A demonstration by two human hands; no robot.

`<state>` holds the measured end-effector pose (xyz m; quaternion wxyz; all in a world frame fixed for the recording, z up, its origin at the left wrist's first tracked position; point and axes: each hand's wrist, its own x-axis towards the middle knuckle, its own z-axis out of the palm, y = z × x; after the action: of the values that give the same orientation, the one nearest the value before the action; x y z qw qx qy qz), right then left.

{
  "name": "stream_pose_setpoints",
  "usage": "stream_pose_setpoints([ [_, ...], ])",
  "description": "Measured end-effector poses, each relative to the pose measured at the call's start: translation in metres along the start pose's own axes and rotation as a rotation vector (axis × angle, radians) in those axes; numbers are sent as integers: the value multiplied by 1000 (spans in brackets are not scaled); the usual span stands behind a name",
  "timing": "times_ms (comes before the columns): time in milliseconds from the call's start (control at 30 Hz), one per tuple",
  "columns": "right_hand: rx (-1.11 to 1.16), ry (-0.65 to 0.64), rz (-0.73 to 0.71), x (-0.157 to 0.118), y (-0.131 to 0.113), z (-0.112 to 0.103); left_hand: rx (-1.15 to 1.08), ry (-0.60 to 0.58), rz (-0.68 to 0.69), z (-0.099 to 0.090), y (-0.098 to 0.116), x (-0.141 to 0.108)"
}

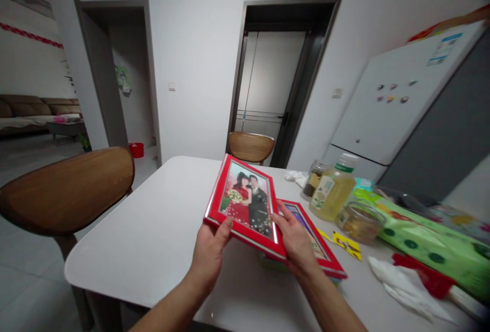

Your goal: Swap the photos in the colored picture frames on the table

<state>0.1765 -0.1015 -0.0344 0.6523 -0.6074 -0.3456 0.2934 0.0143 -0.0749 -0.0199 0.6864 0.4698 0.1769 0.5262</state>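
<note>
A red picture frame (252, 234) with a photo of a couple is held tilted above the white table (153, 250). My left hand (211, 250) grips its lower left edge, thumb over the front. Closed on its right edge is my right hand (296, 237), the fingers partly behind the frame. Beneath my right wrist, a second red picture frame (332, 266) rests on top of something green that is mostly hidden.
On the right stand a bottle of yellow liquid (332, 189), a dark-filled jar (314, 179) and a glass bowl (360, 222). A yellow packet (347, 245), crumpled tissue (401, 283) and a green pack (424, 245) lie nearby. Wooden chairs (72, 189) flank the table.
</note>
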Motion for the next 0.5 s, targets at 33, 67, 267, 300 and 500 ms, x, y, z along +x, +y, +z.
stream_pose_setpoints([
  [33,-33,32,41,6,-4,-20,-18,-6,-50,3,-7,3],
  [67,-65,48,74,11,-7,-39,-26,-23,-93,6,-16,5],
  [267,-205,57,216,27,-8,-116,175,-205,-158,28,-77,8],
  [300,-241,66,226,29,-4,-123,252,-204,-147,31,-84,9],
  [500,-387,98,200,41,29,-138,715,-173,-78,37,-98,11],
])
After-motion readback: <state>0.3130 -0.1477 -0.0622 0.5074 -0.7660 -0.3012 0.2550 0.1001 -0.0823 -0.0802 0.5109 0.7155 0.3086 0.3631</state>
